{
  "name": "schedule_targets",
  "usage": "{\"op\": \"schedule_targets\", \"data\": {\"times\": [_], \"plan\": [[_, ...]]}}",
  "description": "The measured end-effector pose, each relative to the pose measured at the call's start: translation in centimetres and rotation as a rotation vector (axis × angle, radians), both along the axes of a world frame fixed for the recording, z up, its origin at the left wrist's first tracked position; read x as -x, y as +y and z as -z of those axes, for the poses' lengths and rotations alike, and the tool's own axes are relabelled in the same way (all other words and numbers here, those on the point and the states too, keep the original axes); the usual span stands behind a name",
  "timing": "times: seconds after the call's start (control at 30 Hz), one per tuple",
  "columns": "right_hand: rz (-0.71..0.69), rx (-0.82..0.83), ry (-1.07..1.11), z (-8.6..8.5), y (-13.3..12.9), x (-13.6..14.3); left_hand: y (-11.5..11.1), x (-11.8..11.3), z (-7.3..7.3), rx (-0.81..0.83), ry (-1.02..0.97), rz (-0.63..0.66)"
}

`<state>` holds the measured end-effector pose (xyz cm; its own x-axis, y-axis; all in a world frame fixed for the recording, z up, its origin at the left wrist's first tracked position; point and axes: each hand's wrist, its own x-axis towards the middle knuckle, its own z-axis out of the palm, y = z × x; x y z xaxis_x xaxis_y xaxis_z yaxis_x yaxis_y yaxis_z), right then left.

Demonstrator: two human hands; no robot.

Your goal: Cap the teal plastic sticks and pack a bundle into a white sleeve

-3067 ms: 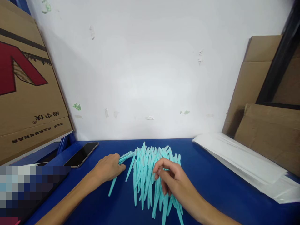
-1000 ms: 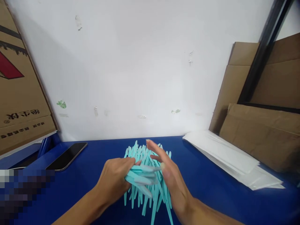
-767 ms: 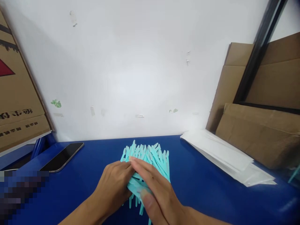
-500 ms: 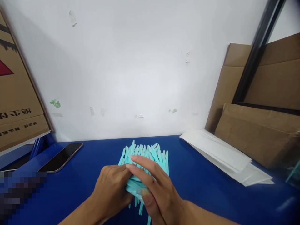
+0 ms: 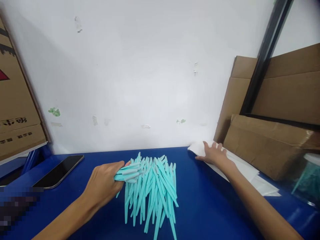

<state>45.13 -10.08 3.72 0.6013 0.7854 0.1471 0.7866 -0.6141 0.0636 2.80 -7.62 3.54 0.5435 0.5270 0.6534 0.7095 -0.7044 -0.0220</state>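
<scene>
My left hand (image 5: 106,180) is closed around a bundle of teal sticks (image 5: 128,172), held at the left side of a loose pile of teal sticks (image 5: 152,193) on the blue table (image 5: 200,213). The sticks are flat and slim, with paler tips toward the wall. At the right, my right hand (image 5: 214,155) lies with its fingers spread on the far end of a stack of white sheets or bags (image 5: 241,163). Nothing shows in its grasp.
A phone (image 5: 58,171) lies at the left, near a printed cardboard box (image 5: 18,100). Behind the white stack stand a brown carton (image 5: 265,146) and a black post (image 5: 265,60). A clear container (image 5: 308,180) with teal contents sits at the far right.
My right hand has left the bundle and moved right onto the white stack, fingers spread. My left hand has shifted left with the bundle, uncovering more of the pile. The view has turned slightly right.
</scene>
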Motion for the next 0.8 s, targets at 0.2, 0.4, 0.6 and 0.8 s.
{"op": "schedule_targets", "data": {"times": [0.2, 0.4, 0.6, 0.8], "plan": [[-0.008, 0.022, 0.043, -0.1, -0.3, -0.7, -0.2, -0.1, 0.0, 0.046, 0.049, -0.028], [-0.170, -0.282, -0.017, -4.1, -1.9, 0.1, -0.6, -0.3, -0.2, 0.018, -0.020, 0.028], [-0.535, -0.599, 1.052, -9.3, -6.4, 5.4, -0.6, -0.3, -0.3, -0.024, -0.064, 0.068], [-0.448, -0.115, 1.772, -8.9, -9.4, 9.1, -1.6, -0.3, -0.8, -0.023, -0.109, 0.084]]}}
